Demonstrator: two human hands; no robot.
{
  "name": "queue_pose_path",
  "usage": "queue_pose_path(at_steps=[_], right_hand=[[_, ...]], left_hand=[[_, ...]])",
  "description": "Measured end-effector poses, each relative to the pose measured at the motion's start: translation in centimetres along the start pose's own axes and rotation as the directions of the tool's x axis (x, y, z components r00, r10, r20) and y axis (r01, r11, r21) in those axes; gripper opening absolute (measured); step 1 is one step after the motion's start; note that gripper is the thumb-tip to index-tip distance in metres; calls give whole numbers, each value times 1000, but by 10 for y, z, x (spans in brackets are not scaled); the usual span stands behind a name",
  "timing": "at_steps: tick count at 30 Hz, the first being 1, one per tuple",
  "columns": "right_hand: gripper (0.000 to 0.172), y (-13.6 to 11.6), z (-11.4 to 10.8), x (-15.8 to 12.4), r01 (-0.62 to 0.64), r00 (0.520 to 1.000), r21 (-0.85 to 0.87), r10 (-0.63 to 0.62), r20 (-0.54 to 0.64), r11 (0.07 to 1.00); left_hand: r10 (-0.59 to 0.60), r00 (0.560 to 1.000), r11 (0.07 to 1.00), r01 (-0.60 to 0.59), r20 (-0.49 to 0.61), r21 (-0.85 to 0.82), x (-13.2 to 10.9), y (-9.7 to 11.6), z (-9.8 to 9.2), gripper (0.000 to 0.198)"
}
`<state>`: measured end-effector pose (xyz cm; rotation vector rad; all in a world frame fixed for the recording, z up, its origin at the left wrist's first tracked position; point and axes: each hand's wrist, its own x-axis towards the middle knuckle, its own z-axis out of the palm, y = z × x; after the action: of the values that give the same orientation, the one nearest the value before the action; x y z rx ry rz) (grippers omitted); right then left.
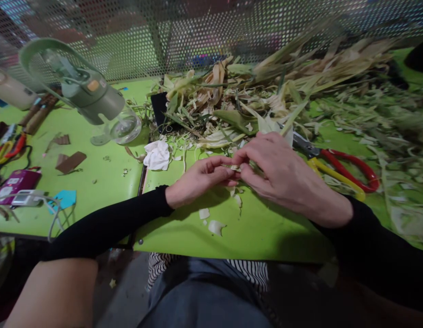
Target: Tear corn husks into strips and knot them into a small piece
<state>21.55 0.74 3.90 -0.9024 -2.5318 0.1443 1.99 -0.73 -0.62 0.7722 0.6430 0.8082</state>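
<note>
My left hand (204,177) and my right hand (273,171) meet over the green table (184,228). Both are closed, fingertips pinched together around a small pale piece (234,167) that is mostly hidden. Which fingers bear it cannot be made out. Below them, a few pale scraps (216,227) lie on the table. Just behind the hands spreads a large heap of dry and green husks (228,118). Beside my right hand rest scissors with red and yellow handles (351,168), their blades partly under husk pieces.
A crumpled white tissue (157,155) lies left of the husks, near a clear bottle with a green lid (98,98). A purple box (18,186), cables and more tools are at the far left. A perforated metal screen (136,41) stands along the back.
</note>
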Motion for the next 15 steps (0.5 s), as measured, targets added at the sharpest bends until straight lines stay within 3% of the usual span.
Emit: queue_pose_path(at_steps=[10, 15], right_hand=[[10, 0, -5, -1, -127, 992, 95, 126, 13, 987], [14, -1, -3, -3, -102, 994, 62, 104, -26, 993]], left_hand=[[-33, 999, 999, 34, -32, 22, -2, 2, 2, 12], [5, 1000, 999, -5, 5, 50, -1, 0, 0, 16]])
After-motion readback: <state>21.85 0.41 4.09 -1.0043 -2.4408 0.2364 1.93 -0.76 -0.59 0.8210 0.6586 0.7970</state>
